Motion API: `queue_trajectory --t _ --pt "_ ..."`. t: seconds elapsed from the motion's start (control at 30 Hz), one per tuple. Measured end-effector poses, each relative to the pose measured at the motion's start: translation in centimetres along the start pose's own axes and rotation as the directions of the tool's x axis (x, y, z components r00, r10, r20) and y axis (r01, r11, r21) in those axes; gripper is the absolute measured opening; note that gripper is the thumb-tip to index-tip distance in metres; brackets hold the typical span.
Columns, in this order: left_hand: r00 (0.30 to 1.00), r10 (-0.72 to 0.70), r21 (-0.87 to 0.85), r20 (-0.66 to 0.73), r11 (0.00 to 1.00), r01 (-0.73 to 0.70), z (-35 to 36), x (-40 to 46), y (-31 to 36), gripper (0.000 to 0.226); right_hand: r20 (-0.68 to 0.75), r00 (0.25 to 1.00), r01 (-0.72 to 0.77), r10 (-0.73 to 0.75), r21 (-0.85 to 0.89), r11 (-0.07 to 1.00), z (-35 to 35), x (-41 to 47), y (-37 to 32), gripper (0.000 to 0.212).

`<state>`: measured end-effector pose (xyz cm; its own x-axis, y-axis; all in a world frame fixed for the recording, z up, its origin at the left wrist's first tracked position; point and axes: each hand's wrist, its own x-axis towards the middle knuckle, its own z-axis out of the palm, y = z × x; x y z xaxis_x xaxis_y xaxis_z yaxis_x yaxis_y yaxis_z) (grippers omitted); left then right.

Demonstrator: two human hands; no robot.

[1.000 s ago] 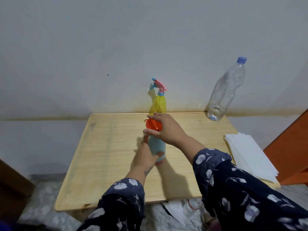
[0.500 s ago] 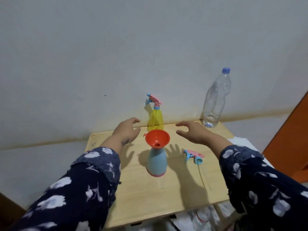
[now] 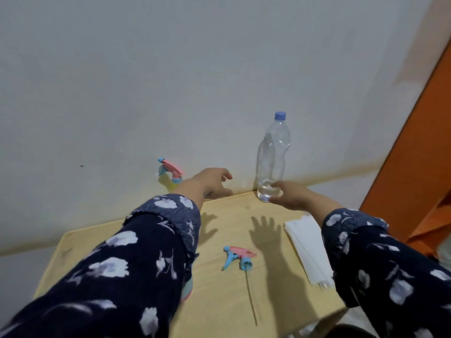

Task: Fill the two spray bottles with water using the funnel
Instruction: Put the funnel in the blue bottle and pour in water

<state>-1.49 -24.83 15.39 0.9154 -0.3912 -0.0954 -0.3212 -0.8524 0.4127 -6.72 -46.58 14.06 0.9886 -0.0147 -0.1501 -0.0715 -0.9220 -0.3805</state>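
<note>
I start from the water bottle (image 3: 272,157): it stands upright at the far right corner of the table (image 3: 219,301), close to the wall, cap still on, w/ only a little water at the bottom. Its long axis is vertical, so I judge a side grasp around the lower body fits best.

My right hand (image 3: 290,195) is at the bottle's base, fingers half curled & touching the lower part, but not closed around it, so it holds nothing. The bottle lies just in front and a bit left of this hand. My left hand (image 3: 212,182) is open w/ spread, bent fingers, empty, hovering left of the bottle w/ a clear gap. So the right hand is the nearer one & should take the bottle.

Further out: the yellow sprayer (image 3: 170,181) w/ its pink-blue head on stands by the wall, just behind my left wrist. A loose spray head (image 3: 238,257) w/ its thin tube lies flat in the table's middle. The 2nd sprayer (image 3: 187,287) is nearly all hidden under my left sleeve, only a blue-pink bit shows; the funnel I cannot see. White papers (image 3: 307,250) lie by the right edge.

I judge the pouring is not begun yet; the cap must come off first.
</note>
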Motion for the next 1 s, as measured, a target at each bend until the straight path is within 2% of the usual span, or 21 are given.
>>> queue_trajectory --t 0.13,0.3,0.43,0.53,0.73,1.0 --pt "0.999 -0.036 -0.158 -0.018 0.987 0.033 2.5 6.1 3.3 0.06 -0.033 0.997 -0.059 0.063 0.116 0.991 -1.7 4.4 4.3 0.065" --pt "0.992 -0.099 -0.354 -0.075 0.933 0.066 7.1 12.9 6.5 0.078 -0.107 0.988 -0.058 0.11 0.405 0.913 -2.6 11.0 8.0 0.085" --pt "0.97 -0.215 -0.573 -0.111 0.811 0.114 10.2 17.1 8.0 0.074 -0.133 0.987 0.011 0.086 0.6 0.8 -2.0 15.7 8.8 0.088" --pt "0.937 -0.327 -0.72 -0.121 0.679 0.144 12.3 19.3 8.2 0.075 -0.21 0.974 0.068 0.088 0.636 0.768 -0.9 18.2 8.6 0.086" --pt "0.914 -0.347 -0.746 -0.208 0.661 0.082 15.4 20.7 7.7 0.07 -0.342 0.932 0.111 0.12 0.586 0.803 0.6 19.1 8.8 0.073" --pt "0.875 -0.354 -0.648 -0.33 0.759 0.063 15.1 16.3 8.0 0.073 -0.362 0.926 0.135 0.108 0.584 0.8 0.3 15.4 7.0 0.071"
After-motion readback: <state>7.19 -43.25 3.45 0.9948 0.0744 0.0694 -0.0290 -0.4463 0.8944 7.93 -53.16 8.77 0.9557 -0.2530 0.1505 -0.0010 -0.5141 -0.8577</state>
